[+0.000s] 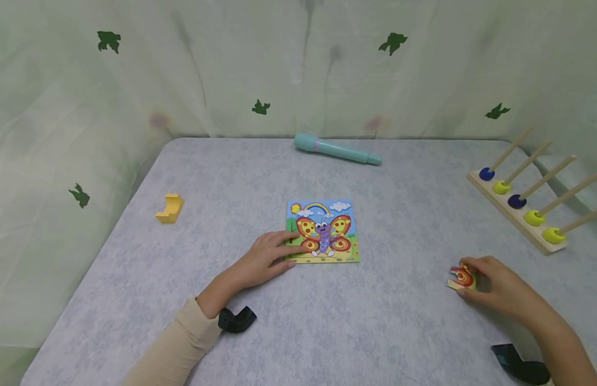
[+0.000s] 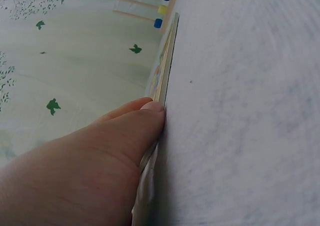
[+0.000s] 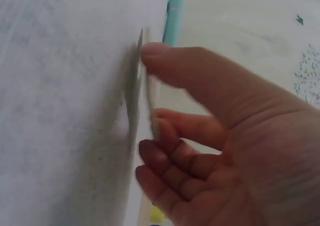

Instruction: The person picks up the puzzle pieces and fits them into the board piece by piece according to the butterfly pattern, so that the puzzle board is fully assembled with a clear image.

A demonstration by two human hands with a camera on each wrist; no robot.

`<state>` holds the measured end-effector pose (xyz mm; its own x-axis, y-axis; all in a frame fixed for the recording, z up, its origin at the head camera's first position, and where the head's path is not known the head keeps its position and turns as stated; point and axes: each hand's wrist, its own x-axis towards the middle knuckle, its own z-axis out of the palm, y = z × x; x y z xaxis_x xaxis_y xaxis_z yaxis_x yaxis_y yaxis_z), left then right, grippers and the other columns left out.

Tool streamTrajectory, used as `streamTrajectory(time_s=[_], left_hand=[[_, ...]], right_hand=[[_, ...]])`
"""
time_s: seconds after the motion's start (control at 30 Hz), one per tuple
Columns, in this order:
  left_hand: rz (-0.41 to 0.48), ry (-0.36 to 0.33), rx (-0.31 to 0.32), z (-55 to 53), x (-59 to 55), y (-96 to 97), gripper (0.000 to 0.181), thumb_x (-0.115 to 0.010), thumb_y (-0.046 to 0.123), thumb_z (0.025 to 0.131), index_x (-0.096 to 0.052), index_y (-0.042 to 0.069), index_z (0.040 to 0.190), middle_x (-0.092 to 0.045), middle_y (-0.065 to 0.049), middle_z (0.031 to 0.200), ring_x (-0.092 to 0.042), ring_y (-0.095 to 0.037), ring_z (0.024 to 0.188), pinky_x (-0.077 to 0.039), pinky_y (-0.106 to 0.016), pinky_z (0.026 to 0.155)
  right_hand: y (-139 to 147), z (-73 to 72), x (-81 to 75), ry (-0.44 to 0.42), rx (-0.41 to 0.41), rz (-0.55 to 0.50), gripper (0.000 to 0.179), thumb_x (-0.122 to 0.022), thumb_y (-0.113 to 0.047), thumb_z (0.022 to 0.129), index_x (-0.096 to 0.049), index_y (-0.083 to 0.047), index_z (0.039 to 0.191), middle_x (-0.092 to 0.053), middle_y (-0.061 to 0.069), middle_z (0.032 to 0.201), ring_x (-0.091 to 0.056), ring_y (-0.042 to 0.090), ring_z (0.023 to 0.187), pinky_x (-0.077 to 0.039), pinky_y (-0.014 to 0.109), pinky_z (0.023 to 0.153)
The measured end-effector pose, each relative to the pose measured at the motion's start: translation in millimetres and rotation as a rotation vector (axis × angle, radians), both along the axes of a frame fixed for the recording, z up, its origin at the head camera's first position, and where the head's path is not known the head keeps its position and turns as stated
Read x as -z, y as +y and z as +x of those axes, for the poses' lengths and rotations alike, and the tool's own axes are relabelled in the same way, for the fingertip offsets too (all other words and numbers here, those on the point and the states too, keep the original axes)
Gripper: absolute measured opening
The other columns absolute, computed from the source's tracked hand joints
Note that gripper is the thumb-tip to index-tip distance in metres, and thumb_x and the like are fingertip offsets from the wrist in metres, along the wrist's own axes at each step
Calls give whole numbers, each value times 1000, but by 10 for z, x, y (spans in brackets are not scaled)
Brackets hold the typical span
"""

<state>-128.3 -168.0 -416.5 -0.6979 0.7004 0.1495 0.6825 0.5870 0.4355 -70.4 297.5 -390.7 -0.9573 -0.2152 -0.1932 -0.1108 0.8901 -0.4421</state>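
A square butterfly puzzle (image 1: 322,214) lies flat on the table, its picture facing up. The straight fingers of my left hand (image 1: 265,257) rest on its lower left part, and in the left wrist view the thumb (image 2: 152,113) touches the puzzle's edge. Off to the right, my right hand (image 1: 493,284) pinches a small puzzle piece (image 1: 461,277) printed with a red and orange swirl. Seen from the right wrist, this puzzle piece (image 3: 149,93) is a thin edge between thumb and fingers, close to the tabletop. Whether it is one piece or more, I cannot tell.
Near the back edge lies a turquoise microphone-shaped toy (image 1: 337,150). A wooden peg stand (image 1: 520,206) with blue and yellow beads occupies the right side. A yellow curved block (image 1: 170,209) sits at left. Printed cloth (image 1: 221,64) hangs behind the table.
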Motion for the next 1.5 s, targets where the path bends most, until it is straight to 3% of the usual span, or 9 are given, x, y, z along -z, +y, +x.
streamTrajectory(time_s=[0.2, 0.43, 0.5, 0.7, 0.9, 1.2, 1.5], left_hand=[[-12, -3, -7, 0, 1, 6, 36, -54, 28, 91, -54, 26, 127, -37, -4, 137, -28, -21, 127, -20, -45, 101], [-29, -27, -22, -4, -6, -6, 36, -53, 30, 91, -53, 26, 127, -34, -2, 139, -26, -19, 128, -17, -42, 102], [-29, -30, -22, -6, -3, -12, 36, -53, 30, 91, -54, 26, 127, -34, -2, 140, -26, -19, 128, -17, -41, 102], [-30, -19, -15, -12, 4, -16, 36, -52, 30, 91, -54, 26, 127, -34, -2, 140, -26, -18, 128, -17, -41, 102], [-54, -6, -23, -9, -12, -12, 36, -52, 32, 91, -53, 28, 127, -33, 0, 140, -26, -19, 128, -18, -42, 102], [-15, 26, -71, 23, -8, 61, 34, -58, 33, 87, -59, 25, 120, -40, -3, 135, -29, -24, 126, -18, -45, 101], [-30, 29, -105, 37, -54, 242, 30, -59, 37, 85, -61, 17, 108, -46, -3, 125, -34, -20, 120, -24, -39, 100]], right_hand=[[-190, -13, -169, 137, -38, -76, 68, -73, -35, 74, -46, 0, 126, -47, 18, 108, -48, 37, 94, -43, 53, 72], [-599, -167, -349, 405, -222, -178, 61, -77, -17, 71, -51, -5, 125, -54, 7, 104, -52, 25, 89, -47, 44, 69], [-729, -234, -356, 432, -263, -212, 63, -77, -14, 71, -50, -5, 127, -54, 5, 105, -52, 24, 92, -47, 44, 72], [-1150, -414, -273, 376, -308, -296, 65, -75, -17, 74, -46, -1, 129, -53, 8, 109, -51, 24, 97, -46, 43, 78], [-1447, -564, -88, 285, -335, -343, 59, -73, -19, 76, -48, 1, 126, -54, 10, 113, -51, 25, 98, -44, 42, 81], [-1657, -720, 111, 246, -383, -303, 55, -72, -23, 77, -52, 1, 123, -54, 12, 111, -48, 24, 103, -41, 40, 86], [-1708, -769, 153, 182, -377, -297, 54, -72, -29, 76, -55, -5, 123, -53, 8, 108, -44, 24, 99, -38, 40, 82]])
